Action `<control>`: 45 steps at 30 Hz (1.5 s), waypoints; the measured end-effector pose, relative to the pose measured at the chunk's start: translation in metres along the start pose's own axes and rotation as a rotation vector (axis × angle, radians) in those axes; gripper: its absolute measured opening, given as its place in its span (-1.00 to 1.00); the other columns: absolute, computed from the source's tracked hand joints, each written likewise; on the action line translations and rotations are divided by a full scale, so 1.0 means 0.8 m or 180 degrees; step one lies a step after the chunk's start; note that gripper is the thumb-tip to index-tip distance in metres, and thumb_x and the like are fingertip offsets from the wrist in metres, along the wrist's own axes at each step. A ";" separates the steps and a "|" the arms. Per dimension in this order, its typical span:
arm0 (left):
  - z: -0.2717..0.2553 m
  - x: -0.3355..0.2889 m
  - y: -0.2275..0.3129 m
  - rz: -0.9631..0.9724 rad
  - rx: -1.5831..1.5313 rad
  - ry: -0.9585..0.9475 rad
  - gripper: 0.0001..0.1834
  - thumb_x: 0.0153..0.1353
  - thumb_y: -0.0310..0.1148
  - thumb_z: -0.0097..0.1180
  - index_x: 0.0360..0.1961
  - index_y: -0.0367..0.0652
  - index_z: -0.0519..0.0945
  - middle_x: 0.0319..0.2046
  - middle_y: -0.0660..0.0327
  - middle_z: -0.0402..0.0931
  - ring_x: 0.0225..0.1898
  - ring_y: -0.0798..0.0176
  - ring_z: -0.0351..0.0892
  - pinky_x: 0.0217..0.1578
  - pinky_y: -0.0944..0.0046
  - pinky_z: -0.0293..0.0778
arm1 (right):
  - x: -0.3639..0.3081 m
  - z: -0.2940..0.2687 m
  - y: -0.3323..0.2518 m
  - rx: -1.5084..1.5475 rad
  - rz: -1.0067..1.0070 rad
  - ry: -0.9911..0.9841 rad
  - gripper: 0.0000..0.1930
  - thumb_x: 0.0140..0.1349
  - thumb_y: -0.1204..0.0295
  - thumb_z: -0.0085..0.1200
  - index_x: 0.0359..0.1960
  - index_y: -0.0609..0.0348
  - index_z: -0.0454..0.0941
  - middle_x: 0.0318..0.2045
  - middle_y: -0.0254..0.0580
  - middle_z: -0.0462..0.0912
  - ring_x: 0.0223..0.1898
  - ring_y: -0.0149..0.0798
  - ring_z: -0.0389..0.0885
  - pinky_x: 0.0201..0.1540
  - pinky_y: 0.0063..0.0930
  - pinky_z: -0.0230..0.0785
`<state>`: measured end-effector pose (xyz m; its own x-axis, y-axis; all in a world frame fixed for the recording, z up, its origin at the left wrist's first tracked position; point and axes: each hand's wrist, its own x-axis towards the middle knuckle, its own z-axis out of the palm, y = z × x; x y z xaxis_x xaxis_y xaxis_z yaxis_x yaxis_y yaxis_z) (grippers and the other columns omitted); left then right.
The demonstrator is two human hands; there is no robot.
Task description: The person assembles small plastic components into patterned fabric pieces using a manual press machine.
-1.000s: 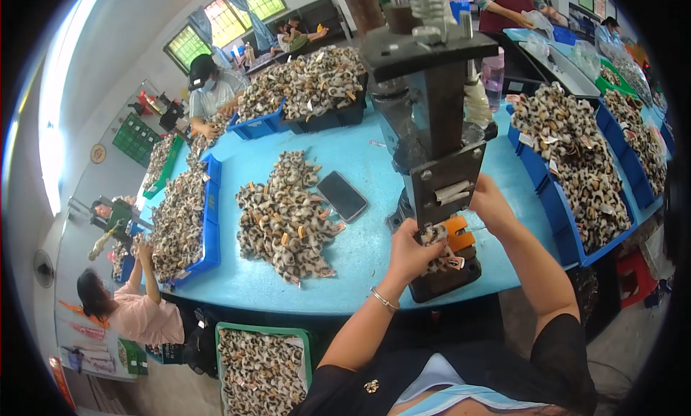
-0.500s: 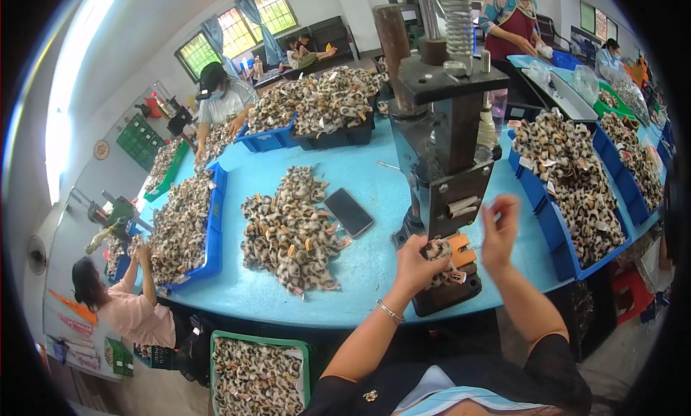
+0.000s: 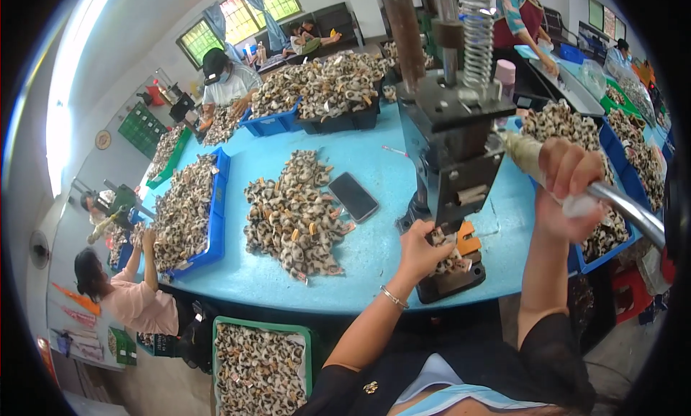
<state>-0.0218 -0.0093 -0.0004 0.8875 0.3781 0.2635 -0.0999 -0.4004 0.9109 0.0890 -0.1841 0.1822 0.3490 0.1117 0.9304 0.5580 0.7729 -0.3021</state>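
Observation:
A dark metal hand press point(image 3: 453, 150) with a spring on top stands on the blue table point(image 3: 374, 272) in front of me. My left hand point(image 3: 425, 250) rests at the press base and pinches a small speckled piece point(image 3: 448, 256) beside an orange block point(image 3: 468, 240). Up at the right, my right hand point(image 3: 568, 189) is closed around the press lever handle point(image 3: 612, 196), which is wrapped in pale tape. A loose heap of speckled pieces point(image 3: 295, 214) lies left of the press, with a dark phone point(image 3: 354, 196) beside it.
Blue trays full of the same pieces line the table at left point(image 3: 188, 213), back point(image 3: 317, 92) and right point(image 3: 612, 157). A green crate point(image 3: 263, 358) of pieces sits on the floor below. Other people work at the far end, at the left and behind the press.
My right hand has left the press base, risen to the right and taken hold of the lever handle. My left hand has stayed at the base. The view has moved closer to the press.

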 end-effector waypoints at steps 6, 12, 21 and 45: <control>0.000 0.002 -0.008 0.0140 0.0155 -0.0110 -0.41 -0.17 -0.16 0.41 -0.07 -0.09 0.52 -0.34 0.22 0.42 -0.20 0.14 0.44 -0.11 0.16 0.25 | 0.098 0.037 0.033 -0.1094 0.1234 0.1102 -0.71 0.21 0.15 0.07 -0.50 0.05 0.39 -0.57 -0.43 0.32 -0.54 -0.51 0.26 -0.43 -0.60 0.12; -0.031 -0.009 0.004 -0.0340 0.0903 -0.0023 -0.57 0.10 0.04 0.19 -0.26 -0.13 0.58 -0.34 0.20 0.40 -0.13 0.15 0.32 -0.06 0.10 0.11 | 0.155 0.013 0.066 -0.0192 0.2702 0.0913 -0.59 0.33 0.08 -0.13 -0.03 0.16 0.46 -0.20 -0.23 0.54 -0.17 -0.36 0.48 -0.12 -0.53 0.30; -0.036 -0.004 0.015 -0.1315 -0.1044 -0.0654 -0.77 0.27 -0.26 0.08 -0.45 -0.17 0.49 -0.44 0.33 0.47 -0.39 0.43 0.45 -0.51 0.40 0.28 | -0.178 0.004 0.050 -0.0883 0.4765 0.0064 -0.69 0.24 0.24 0.10 -0.15 0.24 0.52 -0.33 -0.35 0.53 -0.27 -0.49 0.45 -0.29 -0.59 0.34; -0.059 -0.039 0.066 -0.0199 0.0211 -0.1483 -0.71 -0.10 -0.56 0.26 -0.27 -0.22 0.56 -0.40 0.14 0.51 -0.30 0.20 0.50 -0.23 0.31 0.40 | -0.203 0.020 -0.012 -0.2837 0.1066 -0.2060 -0.68 -0.21 0.55 0.20 -0.30 0.12 0.53 -0.35 -0.24 0.57 -0.31 -0.15 0.55 -0.28 -0.34 0.31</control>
<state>-0.0760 -0.0027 0.0547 0.9997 -0.0055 0.0246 -0.0244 -0.4470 0.8942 0.0146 -0.1996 0.0372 0.2721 0.7272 0.6302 0.9344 -0.0433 -0.3535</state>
